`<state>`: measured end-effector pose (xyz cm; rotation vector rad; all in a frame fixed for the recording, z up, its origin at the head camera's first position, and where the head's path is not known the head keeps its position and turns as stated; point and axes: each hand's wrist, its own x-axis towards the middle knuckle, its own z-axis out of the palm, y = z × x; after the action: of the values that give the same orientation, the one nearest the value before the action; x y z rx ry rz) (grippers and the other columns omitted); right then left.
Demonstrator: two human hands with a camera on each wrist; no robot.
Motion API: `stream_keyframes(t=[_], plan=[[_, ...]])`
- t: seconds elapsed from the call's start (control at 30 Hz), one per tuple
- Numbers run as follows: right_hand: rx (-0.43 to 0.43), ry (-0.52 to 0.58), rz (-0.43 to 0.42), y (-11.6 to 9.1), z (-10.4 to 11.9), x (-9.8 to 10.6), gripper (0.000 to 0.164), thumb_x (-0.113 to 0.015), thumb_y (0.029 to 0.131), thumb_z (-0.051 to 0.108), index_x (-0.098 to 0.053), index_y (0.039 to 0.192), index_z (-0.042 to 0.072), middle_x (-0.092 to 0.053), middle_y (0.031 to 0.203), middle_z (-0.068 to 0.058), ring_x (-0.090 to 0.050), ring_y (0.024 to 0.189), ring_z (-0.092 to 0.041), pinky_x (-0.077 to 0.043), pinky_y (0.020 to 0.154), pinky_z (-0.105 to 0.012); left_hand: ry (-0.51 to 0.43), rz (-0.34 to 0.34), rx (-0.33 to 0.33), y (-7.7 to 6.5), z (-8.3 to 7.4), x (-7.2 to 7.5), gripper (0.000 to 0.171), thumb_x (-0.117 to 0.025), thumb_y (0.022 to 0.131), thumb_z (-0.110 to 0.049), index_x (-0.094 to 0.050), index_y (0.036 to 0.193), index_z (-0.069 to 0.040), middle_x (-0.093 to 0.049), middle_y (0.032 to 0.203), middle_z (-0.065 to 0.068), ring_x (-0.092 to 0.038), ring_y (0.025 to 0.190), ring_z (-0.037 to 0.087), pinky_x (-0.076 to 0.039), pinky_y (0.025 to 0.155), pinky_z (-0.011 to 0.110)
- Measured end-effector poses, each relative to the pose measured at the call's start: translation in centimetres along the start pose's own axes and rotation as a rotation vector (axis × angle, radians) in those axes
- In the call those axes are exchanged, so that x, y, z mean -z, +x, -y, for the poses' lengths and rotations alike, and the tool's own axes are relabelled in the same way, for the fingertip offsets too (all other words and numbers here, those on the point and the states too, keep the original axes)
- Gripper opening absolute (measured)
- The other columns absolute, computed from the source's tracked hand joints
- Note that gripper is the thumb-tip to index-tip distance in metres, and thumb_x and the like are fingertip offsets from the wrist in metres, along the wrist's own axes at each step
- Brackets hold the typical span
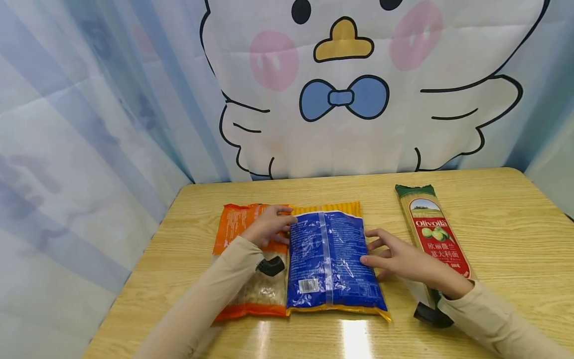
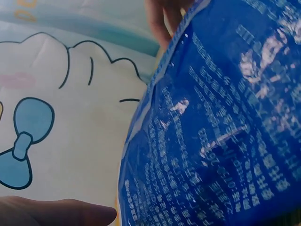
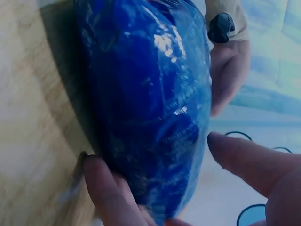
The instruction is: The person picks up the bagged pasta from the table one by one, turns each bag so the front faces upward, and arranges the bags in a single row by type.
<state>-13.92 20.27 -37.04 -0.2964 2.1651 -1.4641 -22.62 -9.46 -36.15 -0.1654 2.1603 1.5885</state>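
Note:
A blue plastic bag [image 1: 309, 259] with white print, a barcode and yellow ends lies flat on the table. At its upper left edge is my left hand [image 1: 271, 227], fingers spread with the tips at the bag's side. My right hand [image 1: 405, 257] is at the opposite edge, its thumb [image 3: 230, 146] and fingers [image 3: 101, 181] apart on either side of the bag's rim. Under my left forearm and hand lies an orange bag [image 1: 237, 224] with a see-through lower part showing pale contents. It sits against the blue bag's left side and is partly covered.
To the right lies a long pasta packet [image 1: 437, 242] with a green top and red label, its lower end hidden behind my right wrist. All three packs lie on a wooden table [image 1: 515, 224]. A printed curtain [image 1: 341, 144] hangs along the table's back edge.

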Motion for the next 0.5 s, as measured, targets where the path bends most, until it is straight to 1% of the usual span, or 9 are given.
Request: stream_keyframes(t=[0.13,0.23,0.5], plan=[[-0.044,0.006,-0.012,0.17,-0.03,-0.38,0.080,-0.069,0.095,0.033,-0.021,0.149,-0.003,-0.042,0.136,-0.031,-0.061,0.112,-0.034,-0.061,0.078,-0.043,0.020,0.003,-0.031,0.36,0.38,-0.01,0.054,-0.065,0.096,-0.011,-0.046,0.146,-0.006,-0.061,0.130,0.024,-0.067,0.109,0.036,-0.062,0.069,0.043],[-0.052,0.012,-0.017,0.30,-0.21,-0.51,0.081,-0.069,0.095,0.032,-0.021,0.149,-0.003,-0.042,0.136,-0.032,-0.061,0.112,-0.034,-0.061,0.079,-0.044,0.024,0.003,-0.054,0.53,0.65,-0.06,0.054,-0.068,0.094,-0.008,-0.049,0.144,-0.006,-0.064,0.126,0.023,-0.070,0.101,0.034,-0.062,0.066,0.042],[-0.040,0.022,-0.073,0.55,-0.19,-0.77,0.080,-0.074,0.091,0.024,-0.024,0.146,-0.005,-0.048,0.130,-0.031,-0.063,0.108,-0.032,-0.061,0.078,-0.044,-0.039,-0.036,-0.078,0.50,0.96,-0.19,0.050,-0.072,0.090,-0.005,-0.057,0.137,-0.007,-0.071,0.111,0.020,-0.074,0.081,0.025,-0.062,0.061,0.040]])
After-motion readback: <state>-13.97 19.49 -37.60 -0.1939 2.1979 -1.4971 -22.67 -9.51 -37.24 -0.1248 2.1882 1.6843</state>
